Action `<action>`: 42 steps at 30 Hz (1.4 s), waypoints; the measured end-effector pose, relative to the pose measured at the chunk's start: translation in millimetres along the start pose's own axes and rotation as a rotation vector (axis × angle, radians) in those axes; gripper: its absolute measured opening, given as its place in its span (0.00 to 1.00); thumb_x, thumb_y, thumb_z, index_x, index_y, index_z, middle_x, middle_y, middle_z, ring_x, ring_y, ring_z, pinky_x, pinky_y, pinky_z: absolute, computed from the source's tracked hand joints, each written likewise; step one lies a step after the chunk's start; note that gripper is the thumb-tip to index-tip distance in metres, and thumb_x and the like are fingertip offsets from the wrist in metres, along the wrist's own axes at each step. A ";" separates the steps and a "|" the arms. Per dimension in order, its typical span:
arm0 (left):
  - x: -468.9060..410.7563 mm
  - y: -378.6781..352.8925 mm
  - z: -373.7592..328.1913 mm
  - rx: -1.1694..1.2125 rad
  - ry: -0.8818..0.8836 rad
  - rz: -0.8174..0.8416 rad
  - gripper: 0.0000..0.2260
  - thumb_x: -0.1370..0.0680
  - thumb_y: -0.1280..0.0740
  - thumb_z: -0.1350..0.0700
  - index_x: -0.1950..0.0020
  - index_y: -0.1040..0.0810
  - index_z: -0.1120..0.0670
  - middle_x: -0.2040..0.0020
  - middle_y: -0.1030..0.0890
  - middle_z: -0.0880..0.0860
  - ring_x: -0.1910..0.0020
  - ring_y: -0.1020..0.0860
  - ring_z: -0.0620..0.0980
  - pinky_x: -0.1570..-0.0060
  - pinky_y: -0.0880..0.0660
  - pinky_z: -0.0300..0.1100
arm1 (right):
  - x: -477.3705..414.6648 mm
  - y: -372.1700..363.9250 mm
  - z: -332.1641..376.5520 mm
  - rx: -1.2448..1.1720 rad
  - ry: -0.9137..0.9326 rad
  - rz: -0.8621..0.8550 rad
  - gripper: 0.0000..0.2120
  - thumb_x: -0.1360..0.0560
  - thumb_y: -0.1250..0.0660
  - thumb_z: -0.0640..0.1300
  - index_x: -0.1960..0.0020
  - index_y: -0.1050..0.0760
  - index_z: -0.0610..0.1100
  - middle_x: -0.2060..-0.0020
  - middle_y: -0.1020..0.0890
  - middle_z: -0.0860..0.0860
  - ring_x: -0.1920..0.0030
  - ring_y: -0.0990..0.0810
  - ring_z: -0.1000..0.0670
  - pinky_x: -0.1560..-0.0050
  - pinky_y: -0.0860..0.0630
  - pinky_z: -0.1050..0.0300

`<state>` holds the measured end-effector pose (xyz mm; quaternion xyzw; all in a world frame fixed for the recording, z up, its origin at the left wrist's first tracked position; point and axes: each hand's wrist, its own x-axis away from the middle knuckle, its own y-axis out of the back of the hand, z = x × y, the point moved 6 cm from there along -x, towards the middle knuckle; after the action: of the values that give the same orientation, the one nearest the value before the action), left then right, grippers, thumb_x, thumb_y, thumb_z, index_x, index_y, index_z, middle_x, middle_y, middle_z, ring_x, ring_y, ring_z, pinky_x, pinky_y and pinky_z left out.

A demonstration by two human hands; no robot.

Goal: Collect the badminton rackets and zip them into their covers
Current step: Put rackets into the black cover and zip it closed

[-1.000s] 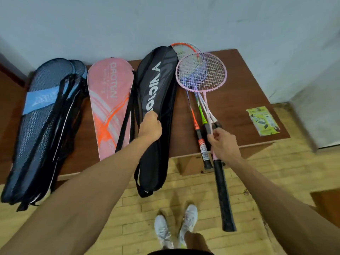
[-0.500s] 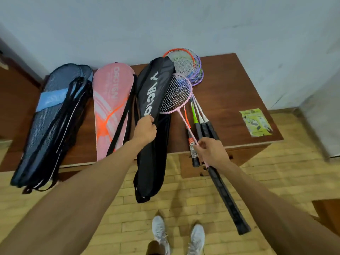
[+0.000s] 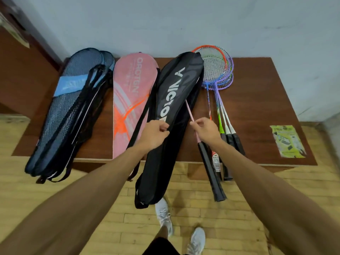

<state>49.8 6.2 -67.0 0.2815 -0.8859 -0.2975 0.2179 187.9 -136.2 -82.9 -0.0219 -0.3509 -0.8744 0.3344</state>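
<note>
A black Victor cover (image 3: 176, 85) lies across the brown table (image 3: 261, 100), its lower end hanging over the front edge. My left hand (image 3: 154, 134) grips the cover's open edge near its middle. My right hand (image 3: 207, 130) pinches the shaft of a pink racket (image 3: 207, 162). The racket's head is hidden inside the black cover, and its black grip sticks out past the table edge. Several more rackets (image 3: 219, 70) with orange, blue and purple frames lie to the right of the cover.
A pink cover (image 3: 132, 92) and dark mesh covers with a blue band (image 3: 73, 100) lie at the left of the table. A yellow-green leaflet (image 3: 287, 141) is at the right front corner. A pale wall stands behind, wooden floor below, my white shoes (image 3: 163, 216) near the table.
The pink racket's head has gone from above the table into the black cover. My right hand has moved left toward the cover. My left hand has kept its hold on the cover's edge.
</note>
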 end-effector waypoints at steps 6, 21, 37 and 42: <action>-42.4 12.0 15.6 0.114 -0.041 -0.006 0.10 0.25 0.32 0.63 0.44 0.20 0.60 0.55 0.20 0.54 0.60 0.23 0.49 0.54 0.22 0.46 | -58.5 -29.8 21.8 -0.131 -0.108 -0.136 0.12 0.23 0.34 0.49 0.61 0.25 0.43 0.65 0.21 0.48 0.62 0.23 0.54 0.54 0.30 0.57; -75.7 -48.7 37.6 0.005 -0.032 0.083 0.11 0.24 0.33 0.60 0.42 0.22 0.57 0.54 0.22 0.50 0.55 0.22 0.50 0.50 0.24 0.45 | -62.4 -50.8 -38.2 -0.056 -0.243 0.057 0.11 0.26 0.33 0.40 0.44 0.23 0.41 0.54 0.16 0.45 0.59 0.20 0.48 0.53 0.20 0.49; 7.0 -65.2 37.4 -0.711 0.111 0.272 0.08 0.24 0.39 0.56 0.47 0.32 0.57 0.49 0.23 0.58 0.50 0.22 0.62 0.60 0.33 0.48 | -12.8 -64.1 -65.8 0.274 -0.141 0.418 0.21 0.29 0.29 0.53 0.46 0.29 0.40 0.49 0.20 0.39 0.50 0.19 0.39 0.50 0.22 0.49; 13.8 -59.9 44.6 -0.292 0.113 0.240 0.05 0.24 0.37 0.60 0.58 0.31 0.54 0.64 0.22 0.51 0.67 0.21 0.55 0.64 0.24 0.51 | -8.4 -64.3 -70.1 0.253 -0.131 0.424 0.20 0.27 0.31 0.50 0.45 0.32 0.37 0.48 0.20 0.38 0.48 0.21 0.38 0.55 0.27 0.53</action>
<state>36.9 -24.3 -135.4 0.1556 -0.8468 -0.3783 0.3399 169.6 -141.4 -176.5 -0.1096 -0.4659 -0.7305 0.4872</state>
